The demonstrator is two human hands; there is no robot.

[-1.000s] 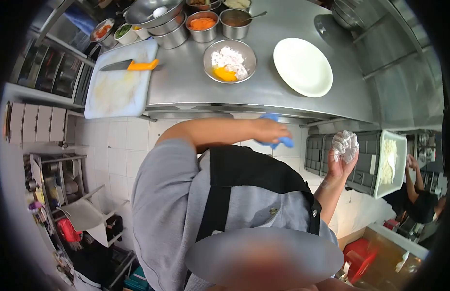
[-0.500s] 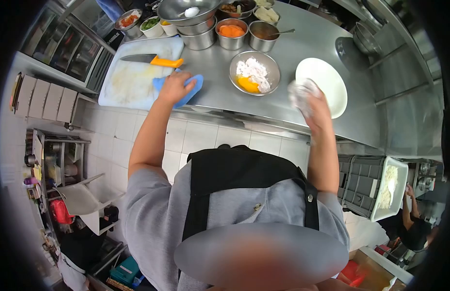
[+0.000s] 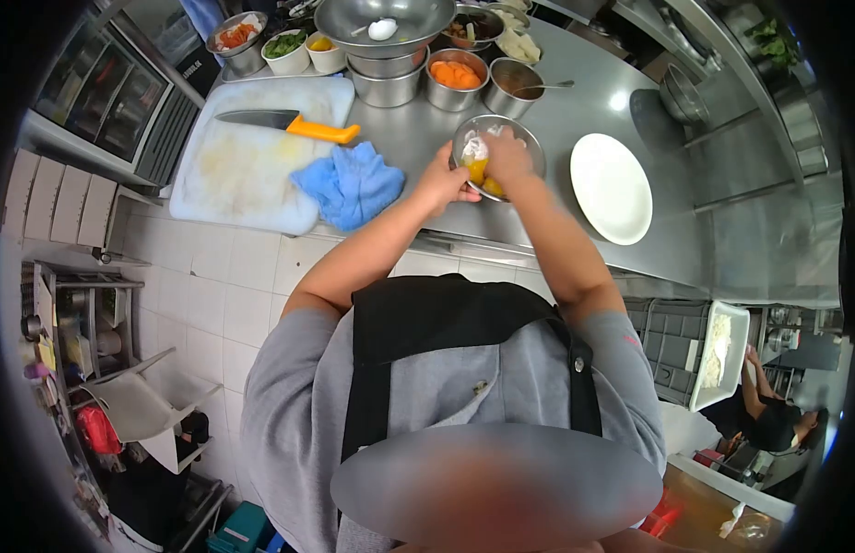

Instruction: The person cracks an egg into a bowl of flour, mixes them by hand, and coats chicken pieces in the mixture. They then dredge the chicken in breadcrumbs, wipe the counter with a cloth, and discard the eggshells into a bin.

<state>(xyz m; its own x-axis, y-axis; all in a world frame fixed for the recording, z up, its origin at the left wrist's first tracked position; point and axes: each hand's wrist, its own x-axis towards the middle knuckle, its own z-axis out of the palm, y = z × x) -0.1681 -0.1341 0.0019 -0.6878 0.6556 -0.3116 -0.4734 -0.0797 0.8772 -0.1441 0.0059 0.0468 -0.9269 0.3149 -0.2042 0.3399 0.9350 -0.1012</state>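
Note:
My left hand (image 3: 441, 180) grips the left rim of a small metal bowl (image 3: 536, 146), its fingers wrapped around the side. White floury stuff (image 3: 473, 147) and yellow egg yolk (image 3: 478, 171) are in the bowl. My right hand (image 3: 508, 158) reaches down into it from the right, and its fingertips are hidden by the hand itself. Left of the bowl lies a crumpled blue cloth (image 3: 349, 187). A white oval plate (image 3: 612, 189) rests on the steel counter to the right.
A knife with an orange handle (image 3: 323, 129) lies on the white cutting board (image 3: 234, 175). Behind the bowl stand a tub of orange pieces (image 3: 455, 76), a pot with a spoon (image 3: 514, 88) and a large metal bowl (image 3: 427, 18). Another person (image 3: 768, 415) is at far right.
My left hand has let go of the blue cloth and taken hold of the bowl. My right hand has moved left from beside the plate into the bowl; the blurred white thing it held no longer shows.

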